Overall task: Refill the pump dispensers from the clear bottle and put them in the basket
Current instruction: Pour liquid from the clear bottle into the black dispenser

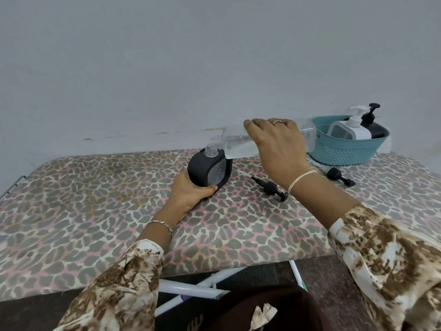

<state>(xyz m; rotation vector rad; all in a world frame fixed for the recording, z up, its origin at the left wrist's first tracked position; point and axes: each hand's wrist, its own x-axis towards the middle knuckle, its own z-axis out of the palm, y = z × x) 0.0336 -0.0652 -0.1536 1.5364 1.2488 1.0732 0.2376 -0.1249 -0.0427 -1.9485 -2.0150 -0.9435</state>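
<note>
Right of centre, our right hand (278, 142) grips the clear bottle (236, 145), tipped almost flat with its neck just above the open neck of the black dispenser (202, 167). Our left hand (194, 191) wraps around that dispenser's base and steadies it on the table (95, 187).

We judge the task well along. The blue basket (343, 154) at upper right already holds a white dispenser (353, 131) and a dark dispenser (374, 130), both with pumps on. This pour looks like the last refill. One loose pump (270, 187) lies beside the dispenser and a second pump (340, 176) lies near the basket. Refitting and basketing remain.

We can read no brand, label or writing anywhere.
</note>
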